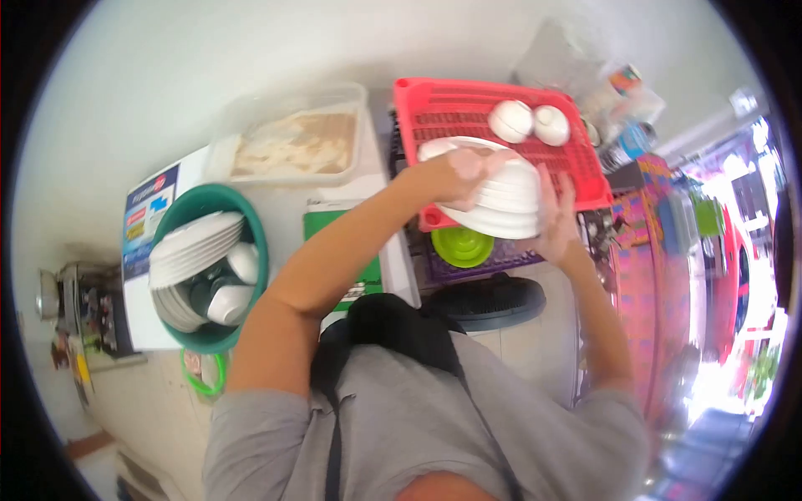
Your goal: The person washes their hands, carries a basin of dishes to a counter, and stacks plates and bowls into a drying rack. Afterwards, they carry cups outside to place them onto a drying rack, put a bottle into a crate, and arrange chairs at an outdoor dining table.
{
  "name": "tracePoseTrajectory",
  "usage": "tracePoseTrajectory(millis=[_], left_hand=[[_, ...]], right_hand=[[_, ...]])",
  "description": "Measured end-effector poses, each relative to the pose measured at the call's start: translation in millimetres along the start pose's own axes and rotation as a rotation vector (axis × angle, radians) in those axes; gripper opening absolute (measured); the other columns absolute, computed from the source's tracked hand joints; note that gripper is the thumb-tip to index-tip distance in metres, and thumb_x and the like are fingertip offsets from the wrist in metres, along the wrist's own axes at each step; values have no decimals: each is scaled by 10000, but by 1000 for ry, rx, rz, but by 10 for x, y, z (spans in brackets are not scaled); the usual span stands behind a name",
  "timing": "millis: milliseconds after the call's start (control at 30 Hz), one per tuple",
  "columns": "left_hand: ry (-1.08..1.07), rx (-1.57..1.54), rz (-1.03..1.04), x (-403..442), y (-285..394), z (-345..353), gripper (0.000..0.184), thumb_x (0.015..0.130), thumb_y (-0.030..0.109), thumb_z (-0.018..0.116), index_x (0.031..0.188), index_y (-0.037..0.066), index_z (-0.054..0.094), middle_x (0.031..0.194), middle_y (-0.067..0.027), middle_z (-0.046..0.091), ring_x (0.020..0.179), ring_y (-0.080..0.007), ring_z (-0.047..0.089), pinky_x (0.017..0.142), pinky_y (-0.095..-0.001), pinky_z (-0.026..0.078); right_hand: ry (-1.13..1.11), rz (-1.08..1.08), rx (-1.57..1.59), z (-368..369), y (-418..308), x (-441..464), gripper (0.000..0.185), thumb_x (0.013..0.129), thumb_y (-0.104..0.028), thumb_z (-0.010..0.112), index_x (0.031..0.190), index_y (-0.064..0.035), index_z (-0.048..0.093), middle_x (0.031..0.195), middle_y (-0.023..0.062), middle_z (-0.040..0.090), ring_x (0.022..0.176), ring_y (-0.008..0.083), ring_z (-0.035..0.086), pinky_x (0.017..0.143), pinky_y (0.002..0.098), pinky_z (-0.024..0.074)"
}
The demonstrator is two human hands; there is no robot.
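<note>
A stack of white bowls [508,200] is tilted over the near edge of a red plastic basket [589,159]. My left hand [472,174] lies on the left side of the stack, its fingers blurred against the bowls. On the right side my right hand [558,219] presses against the rims, thumb below and fingers up. Another white dish [443,147] shows partly behind my left hand. Two small white bowls [511,122] sit upside down at the back of the basket. Below the stack is a lime green bowl [462,248].
At the left, a teal tub [261,275] holds white plates, bowls and cups. Behind it stands a clear plastic container [362,142] with pale contents. A green and white packet [368,271] lies on the table. Bottles [635,138] and a patterned cloth [639,250] are at the right.
</note>
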State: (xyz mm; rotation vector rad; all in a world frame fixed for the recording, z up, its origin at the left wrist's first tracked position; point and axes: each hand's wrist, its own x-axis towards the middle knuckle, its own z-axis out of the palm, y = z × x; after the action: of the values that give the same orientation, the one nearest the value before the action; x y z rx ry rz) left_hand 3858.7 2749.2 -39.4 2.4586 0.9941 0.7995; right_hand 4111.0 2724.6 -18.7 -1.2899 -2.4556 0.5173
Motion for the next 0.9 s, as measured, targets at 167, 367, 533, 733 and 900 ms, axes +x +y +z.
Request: tracePoseTrajectory(millis=[167,367,533,733,900], left_hand=[[-109,118,-24,81,-119,117,705,631,106,668,1286,-14,437,1019,-260,624,920,-398,647,785,-452,532],[93,224,-6,-306,161,-3,752,679,141,674,1372,28,405,1247,-232,568,1197,-348,542,999,-487,410],[281,282,-89,-1849,470,-1201,599,752,216,749,1306,98,556,1322,-185,549,1246,-332,500,1036,-454,401],[-214,600,-920,-3809,678,-2293,653,682,458,800,1185,70,647,1162,-179,647,1085,-368,600,976,-412,458],[-224,567,-974,-3815,693,-2340,621,699,439,790,1153,38,652,1059,-188,679,1013,-350,633,912,-406,496]], right_hand=[[22,-416,-310,52,-191,214,878,622,122,513,1464,22,286,1486,234,342,1401,404,294,1116,517,266],[-64,-454,-161,21,-88,279,789,664,55,440,1442,51,305,1446,265,370,1365,414,337,1150,425,245],[-99,-468,-193,-15,-104,280,799,658,2,416,1447,46,301,1453,263,355,1379,414,313,1158,421,235],[-52,-478,-233,22,-70,267,719,737,16,472,1439,41,317,1437,259,378,1351,416,358,1143,421,269],[-68,-486,-241,-7,-98,302,733,738,31,483,1449,27,310,1431,260,384,1339,420,376,1131,418,291]])
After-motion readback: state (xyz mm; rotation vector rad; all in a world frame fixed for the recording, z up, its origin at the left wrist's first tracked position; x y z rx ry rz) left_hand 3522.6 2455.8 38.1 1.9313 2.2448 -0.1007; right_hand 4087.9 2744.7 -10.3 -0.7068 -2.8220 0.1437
